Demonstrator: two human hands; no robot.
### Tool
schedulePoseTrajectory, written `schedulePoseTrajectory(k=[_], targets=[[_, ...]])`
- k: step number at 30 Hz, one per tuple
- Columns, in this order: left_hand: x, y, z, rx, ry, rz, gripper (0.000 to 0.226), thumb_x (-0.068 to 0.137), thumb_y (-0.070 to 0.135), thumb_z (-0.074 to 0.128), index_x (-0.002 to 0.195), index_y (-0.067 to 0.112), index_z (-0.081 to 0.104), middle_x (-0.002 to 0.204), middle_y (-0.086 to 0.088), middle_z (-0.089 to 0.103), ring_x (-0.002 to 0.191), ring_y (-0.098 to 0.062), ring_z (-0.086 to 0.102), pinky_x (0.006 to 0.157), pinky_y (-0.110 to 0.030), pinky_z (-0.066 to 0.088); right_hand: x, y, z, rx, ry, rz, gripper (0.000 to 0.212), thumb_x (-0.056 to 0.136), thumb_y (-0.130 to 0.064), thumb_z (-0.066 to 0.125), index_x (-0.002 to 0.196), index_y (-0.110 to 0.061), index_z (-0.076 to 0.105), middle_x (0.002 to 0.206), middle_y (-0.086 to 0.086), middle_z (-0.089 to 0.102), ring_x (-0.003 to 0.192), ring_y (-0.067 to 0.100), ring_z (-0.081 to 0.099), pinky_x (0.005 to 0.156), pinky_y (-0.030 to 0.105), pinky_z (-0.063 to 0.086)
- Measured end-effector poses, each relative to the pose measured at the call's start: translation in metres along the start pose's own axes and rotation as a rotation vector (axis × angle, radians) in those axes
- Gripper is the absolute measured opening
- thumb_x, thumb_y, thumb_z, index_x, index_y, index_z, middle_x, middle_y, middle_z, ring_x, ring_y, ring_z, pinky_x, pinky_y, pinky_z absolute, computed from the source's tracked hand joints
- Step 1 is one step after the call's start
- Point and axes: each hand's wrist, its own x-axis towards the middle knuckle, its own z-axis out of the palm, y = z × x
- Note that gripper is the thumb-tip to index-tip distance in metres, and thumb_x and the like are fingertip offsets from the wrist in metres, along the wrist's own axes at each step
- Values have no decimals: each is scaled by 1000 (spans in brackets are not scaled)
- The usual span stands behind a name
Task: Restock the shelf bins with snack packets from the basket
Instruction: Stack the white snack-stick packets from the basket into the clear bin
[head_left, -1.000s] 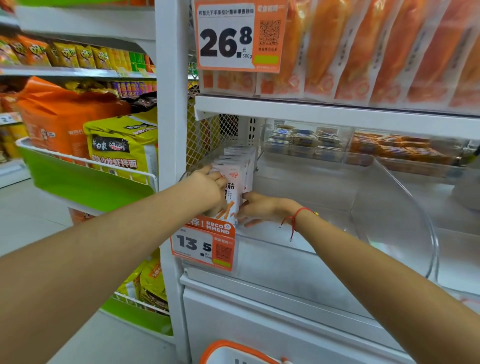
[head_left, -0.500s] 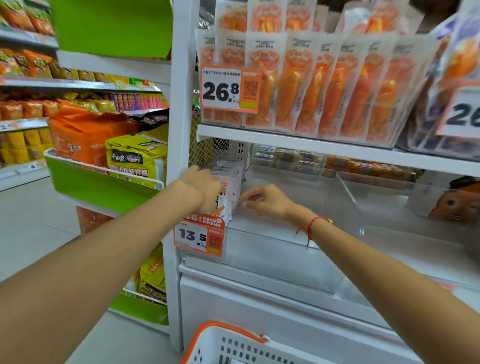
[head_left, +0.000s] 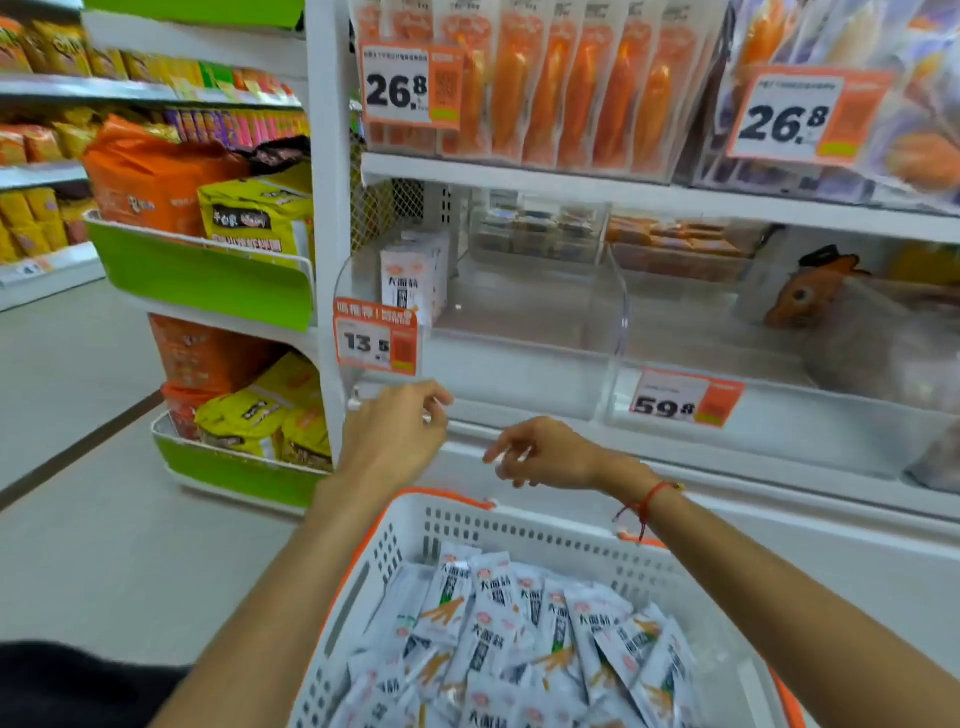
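A white basket (head_left: 395, 540) with an orange rim is sitting nearest the camera, heaped with white snack packets (head_left: 498, 623) printed with dark characters and orange sticks. Above its far rim both hands are hanging in the air, holding nothing: the left hand (head_left: 395, 436) is hovering just below the shelf edge with its fingers loosely curled and a little apart, and the right hand (head_left: 545, 454), a red string tied at its wrist, is pointing leftward with its fingers relaxed and slightly spread. Beyond them a clear shelf bin (head_left: 519, 332) is carrying an orange price tag (head_left: 376, 336) reading 13.5 on its front left corner, and a short row of the same packets (head_left: 413, 278) is standing upright against its left wall, the rest of the bin floor showing bare. To the right a second clear bin (head_left: 779, 364) is bearing a 59.8 tag (head_left: 684, 397). On the shelf above, orange pouches (head_left: 571, 88) are hanging behind two 26.8 tags. Further left, a green-fronted rack (head_left: 208, 280) is holding yellow and orange bags
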Motion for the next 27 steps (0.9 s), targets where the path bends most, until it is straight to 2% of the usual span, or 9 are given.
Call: schedulePoseTrajectory(k=[3,6,11,16,20,22,23,25,27], targets=[[-29,-20,51,-14,-150,-47,23,94,28,47,111,35,62,109,11,67,98,-16,63,76,-30,50,-24,28,40,-41,-80,78,22,91,-4,56,110,-7,67,80,-6,62,69,10,65,68,15,51],[-53,-39,95,-42,-287,-101,25,94,26,46,111,34,63,116,11,64,100,-16,62,81,-30,51,-39,58,78,-62,-161,152,23,92,-8,56,113,-11,66,102,7,67,94,26,66,84,30,52],[-96,-63,157,6,-601,-159,25,97,23,44,115,29,60,120,6,63,103,-19,60,80,-29,48,-60,103,145,-47,-299,299,28,96,-15,54,123,-13,58,124,12,60,110,29,57,96,40,46],[-147,-76,193,-55,-928,-260,27,95,35,52,114,18,58,119,0,61,105,-19,59,84,-28,45,-77,130,203,-294,-292,312,64,87,-49,60,140,-19,41,137,9,38,126,29,36,103,43,38],[-151,-75,198,-51,-989,-248,37,82,48,66,103,17,59,100,-2,60,89,-15,55,75,-25,43,-70,136,213,-306,-271,305,52,84,-52,63,126,-25,52,125,5,43,119,27,37,96,44,41],[-149,-72,198,-26,-1002,-224,40,81,46,68,107,17,61,104,-1,63,94,-15,58,80,-26,44,-67,140,214,-189,-214,290,18,82,-43,67,87,-30,56,94,-2,48,98,22,46,82,37,42],[-149,-73,200,-77,-990,-242,40,82,43,68,111,16,60,106,1,63,98,-15,59,83,-27,44,-68,141,214,-122,-170,287,24,82,-37,69,72,-29,49,79,-5,44,81,18,46,72,33,40],[-151,-74,205,-287,-956,-335,40,85,32,68,118,13,54,109,2,61,99,-15,59,85,-28,46,-69,143,209,67,-124,302,30,86,-26,68,66,-23,46,67,-7,42,60,9,40,56,21,35],[-147,-72,206,-459,-854,-386,42,86,26,67,122,14,49,119,-2,62,100,-16,61,89,-35,50,-69,140,198,243,-66,333,24,89,-23,64,71,-24,49,68,-10,46,59,3,42,53,10,34]])
